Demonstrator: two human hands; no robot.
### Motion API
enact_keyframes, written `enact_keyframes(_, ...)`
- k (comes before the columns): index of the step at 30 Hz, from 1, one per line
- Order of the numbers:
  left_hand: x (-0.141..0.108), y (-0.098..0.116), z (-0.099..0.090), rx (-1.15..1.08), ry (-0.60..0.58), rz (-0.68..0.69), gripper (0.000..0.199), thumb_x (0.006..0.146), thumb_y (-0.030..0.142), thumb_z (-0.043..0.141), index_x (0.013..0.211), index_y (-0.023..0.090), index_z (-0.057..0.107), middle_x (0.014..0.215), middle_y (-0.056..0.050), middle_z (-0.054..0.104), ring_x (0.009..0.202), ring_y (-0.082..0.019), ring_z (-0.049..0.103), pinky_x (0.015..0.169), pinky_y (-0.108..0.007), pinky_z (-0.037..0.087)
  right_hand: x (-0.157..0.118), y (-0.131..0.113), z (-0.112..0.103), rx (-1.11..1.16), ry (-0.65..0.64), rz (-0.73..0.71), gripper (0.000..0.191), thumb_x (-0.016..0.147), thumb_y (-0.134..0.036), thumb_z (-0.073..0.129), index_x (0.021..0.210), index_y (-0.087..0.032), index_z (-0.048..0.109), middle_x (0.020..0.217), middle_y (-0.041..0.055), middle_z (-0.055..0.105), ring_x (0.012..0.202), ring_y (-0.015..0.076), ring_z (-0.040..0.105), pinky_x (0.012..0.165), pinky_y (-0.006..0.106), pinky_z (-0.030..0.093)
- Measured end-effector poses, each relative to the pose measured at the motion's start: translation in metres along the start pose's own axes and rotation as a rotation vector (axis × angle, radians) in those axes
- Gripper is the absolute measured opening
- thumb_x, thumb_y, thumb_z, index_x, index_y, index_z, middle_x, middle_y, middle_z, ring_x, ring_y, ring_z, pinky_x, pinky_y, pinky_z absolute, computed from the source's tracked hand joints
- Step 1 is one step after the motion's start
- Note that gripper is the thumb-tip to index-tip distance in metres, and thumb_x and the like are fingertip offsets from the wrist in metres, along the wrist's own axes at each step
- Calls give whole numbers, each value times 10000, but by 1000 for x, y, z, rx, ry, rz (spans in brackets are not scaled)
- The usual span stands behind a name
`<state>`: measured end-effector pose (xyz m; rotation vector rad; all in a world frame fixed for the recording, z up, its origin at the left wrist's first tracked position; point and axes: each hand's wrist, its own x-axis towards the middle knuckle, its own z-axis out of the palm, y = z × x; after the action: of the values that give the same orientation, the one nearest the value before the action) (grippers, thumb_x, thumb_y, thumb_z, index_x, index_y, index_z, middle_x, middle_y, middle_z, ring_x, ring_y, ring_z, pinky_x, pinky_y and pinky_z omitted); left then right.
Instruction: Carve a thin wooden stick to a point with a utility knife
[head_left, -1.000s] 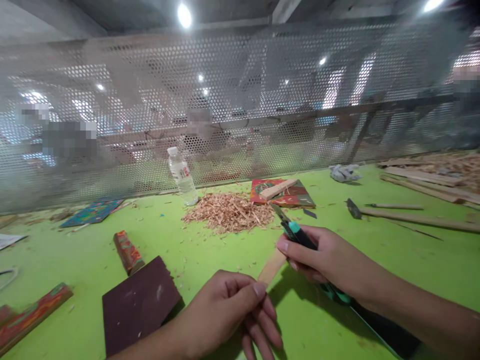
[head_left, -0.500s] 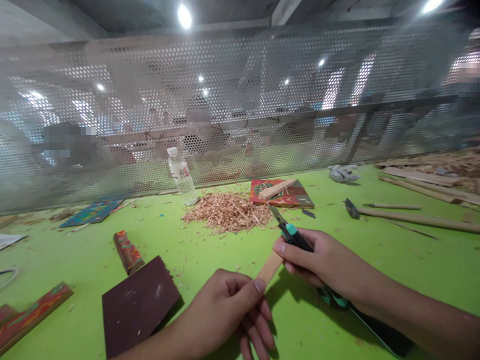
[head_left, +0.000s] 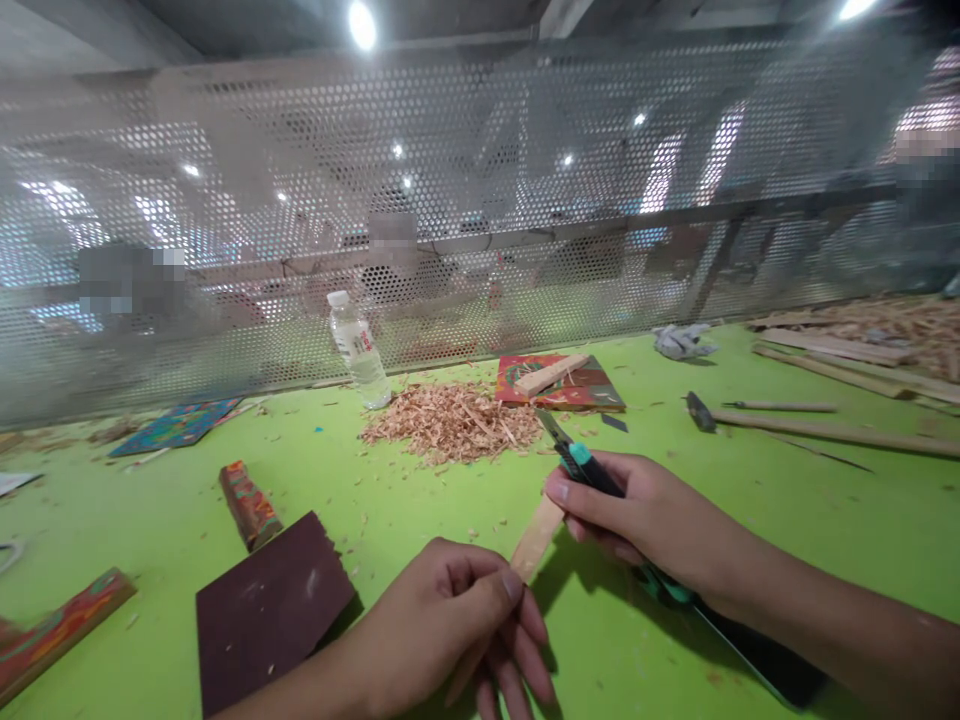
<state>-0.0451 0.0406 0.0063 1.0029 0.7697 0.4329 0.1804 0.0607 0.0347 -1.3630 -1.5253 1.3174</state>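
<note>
Pinching a wood strip (head_left: 537, 540), the left hand (head_left: 469, 615) and right hand (head_left: 637, 508) (also gripping a cutter (head_left: 597, 474)) hide its ends.

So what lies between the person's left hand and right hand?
A pale wooden strip bridges the gap in the head view, one end in the left hand, the other in the right hand, which also grips a utility knife.
</note>
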Motion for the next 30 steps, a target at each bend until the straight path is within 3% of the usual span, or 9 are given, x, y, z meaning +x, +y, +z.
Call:
enact_keyframes(5,1,-3,-4,-21,-36,-13,417,927,527,683,791,133,703,659,-114,775,456,-125,690,420,-159,498,5,4,-5,-78,58,-65,501,868,-707,691,963,-216,667,729,1,661,473,107,434,420,252,328)
enact_keyframes(10,7,-8,-6,-150,-22,80,366,1027,487,565,900,156,658,657,-94,776,449,-151,711,393,-172,519,5,2,-14,-450,214,-273,346,996,-576,568,953,-241,644,785,14,665,696,192,592,616,314,445)
enact_keyframes(14,10,-11,-10,-230,-15,182,327,1077,425,467,951,168,626,662,-69,765,447,-158,718,374,-176,528,-4,1,-14,-641,97,-309,389,1038,-613,482,968,-245,587,748,5,650,649,196,587,599,329,428)
enact_keyframes(19,10,-13,-11,-280,-34,224,241,1064,318,445,989,169,619,702,-68,771,456,-145,722,373,-158,526,-5,8,-11,-864,-15,-439,368,1092,-504,395,1081,-200,601,951,91,715,810,256,661,722,394,465)
enact_keyframes(24,8,-13,-10,-263,-55,231,247,1082,318,453,998,160,624,746,-72,780,481,-136,740,400,-141,529,-1,13,-8,-987,-129,-563,398,1117,-478,374,1113,-175,631,982,110,718,836,281,666,726,406,458)
enact_keyframes(30,11,-19,-13,-254,-68,251,257,1088,323,448,992,157,620,770,-77,786,498,-151,755,418,-162,547,-3,20,-3,-1039,-119,-639,451,1131,-502,341,1129,-172,649,987,106,727,858,296,686,730,414,474)
